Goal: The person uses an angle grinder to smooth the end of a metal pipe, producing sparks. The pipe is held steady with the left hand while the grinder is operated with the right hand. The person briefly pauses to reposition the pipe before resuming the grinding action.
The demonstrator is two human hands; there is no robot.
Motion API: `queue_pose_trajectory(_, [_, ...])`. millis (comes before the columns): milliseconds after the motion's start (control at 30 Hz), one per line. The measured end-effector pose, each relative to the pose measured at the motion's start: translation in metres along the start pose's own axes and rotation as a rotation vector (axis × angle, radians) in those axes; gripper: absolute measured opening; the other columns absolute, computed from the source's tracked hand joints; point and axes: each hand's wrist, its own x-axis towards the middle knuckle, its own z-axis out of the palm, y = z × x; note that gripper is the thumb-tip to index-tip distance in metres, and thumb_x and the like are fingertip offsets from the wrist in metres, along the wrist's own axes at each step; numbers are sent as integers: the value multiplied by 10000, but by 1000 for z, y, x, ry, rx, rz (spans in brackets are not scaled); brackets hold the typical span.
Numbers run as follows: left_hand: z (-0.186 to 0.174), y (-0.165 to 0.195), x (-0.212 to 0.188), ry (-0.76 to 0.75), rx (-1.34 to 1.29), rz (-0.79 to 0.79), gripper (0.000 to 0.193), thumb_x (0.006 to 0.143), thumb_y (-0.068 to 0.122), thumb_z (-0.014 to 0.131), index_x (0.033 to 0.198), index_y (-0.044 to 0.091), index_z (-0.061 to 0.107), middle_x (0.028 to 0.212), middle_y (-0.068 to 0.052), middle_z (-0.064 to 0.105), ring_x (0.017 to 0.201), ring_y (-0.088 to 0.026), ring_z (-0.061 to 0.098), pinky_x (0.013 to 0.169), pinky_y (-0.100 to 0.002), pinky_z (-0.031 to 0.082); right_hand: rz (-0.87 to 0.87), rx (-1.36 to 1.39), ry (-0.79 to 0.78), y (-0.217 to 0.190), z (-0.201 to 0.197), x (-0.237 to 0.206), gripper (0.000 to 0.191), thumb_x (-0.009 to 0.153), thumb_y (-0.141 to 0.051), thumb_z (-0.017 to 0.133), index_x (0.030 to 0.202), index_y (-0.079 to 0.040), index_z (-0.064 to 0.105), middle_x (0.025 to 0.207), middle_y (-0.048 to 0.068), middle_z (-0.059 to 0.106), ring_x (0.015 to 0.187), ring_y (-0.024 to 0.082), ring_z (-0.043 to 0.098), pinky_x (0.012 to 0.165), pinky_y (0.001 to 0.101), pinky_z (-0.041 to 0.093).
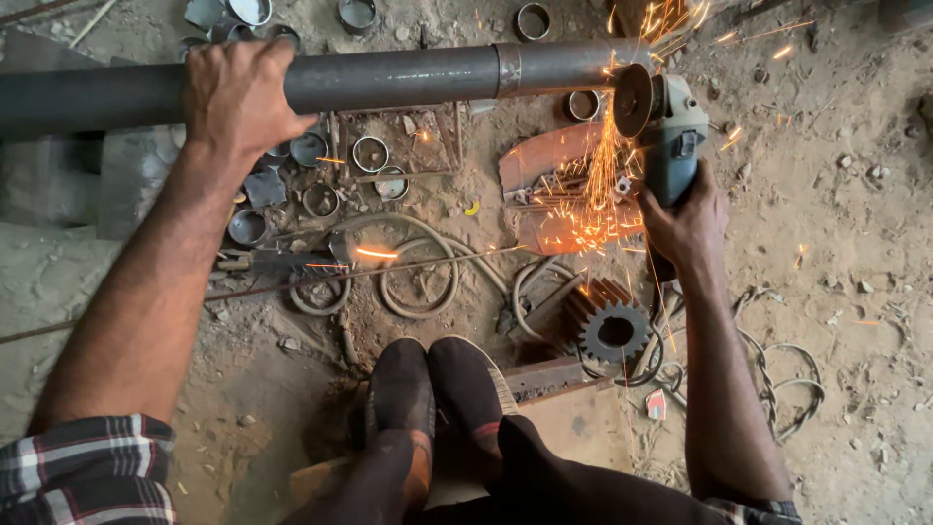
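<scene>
We worked over a dirt floor [855, 175] littered with scrap. Our left hand [238, 97] lay over the top of the pipe [408, 76], its fingers [274, 66] curled closed around it, holding it steady. The pipe ran across the view, raised above the floor, from beyond our left hand out to the right.

Our right hand [685, 224] was wrapped tight on the grinder [671, 136], fingers closed around its body. Its disc [634, 99] touched the pipe just right of a pale band [507, 68] on it, and sparks [598, 185] poured down between our hands onto rusty plates [549, 160].

As we judged it, the cut was in progress: the disc was at the pipe's near side, and the pipe looked whole on both sides of it, so most of the cut seemed left to do. How deep the disc had gone we could not tell.

Below our left hand lay short cut rings [369, 154], some hose loops [418, 282] and a thin rod [369, 272]. Below our right hand sat a gear [612, 331], and near it a small red-and-white packet [657, 403] beside twisted wire [777, 379]. Our shoes [437, 384] stood between.
</scene>
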Motion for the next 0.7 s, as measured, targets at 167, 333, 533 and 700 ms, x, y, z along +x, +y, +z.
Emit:
queue_pose_trajectory(167, [9, -7, 8, -150, -59, -81, 551, 634, 440, 969, 1020, 100, 774, 897, -122, 767, 821, -328, 734, 830, -580, 525, 93, 59, -39, -6, -3, -1, 738, 847, -486, 795, 1357, -12, 553, 1184, 252, 670, 1126, 425, 627, 1002, 542, 481])
queue_pose_trajectory(333, [12, -23, 37, -356, -96, -17, 999, 469, 580, 981, 1230, -13, 721, 1068, -250, 734, 962, -393, 730, 883, -569, 555, 17, 19, 1, -6, -3, 10, 773, 869, -477, 825, 1394, 4, 524, 1221, 276, 639, 1151, 447, 578, 1011, 592, 453])
queue_pose_trajectory(533, [-4, -12, 37, -527, -60, -154, 734, 579, 518, 939, 1169, 107, 791, 1096, -216, 754, 1037, -410, 711, 944, -579, 543, -4, 32, 38, -17, -22, 30, 709, 862, -412, 805, 1394, -26, 537, 1253, 265, 620, 1180, 431, 568, 1010, 576, 458])
queue_pose_trajectory(700, [-15, -4, 35, -454, -97, -168, 833, 561, 525, 941, 1255, 105, 752, 1134, -228, 742, 1031, -413, 708, 943, -575, 539, 25, 122, 24, -35, -39, 6, 672, 815, -373, 843, 1330, -24, 589, 1098, 197, 691, 976, 348, 675, 875, 511, 533])
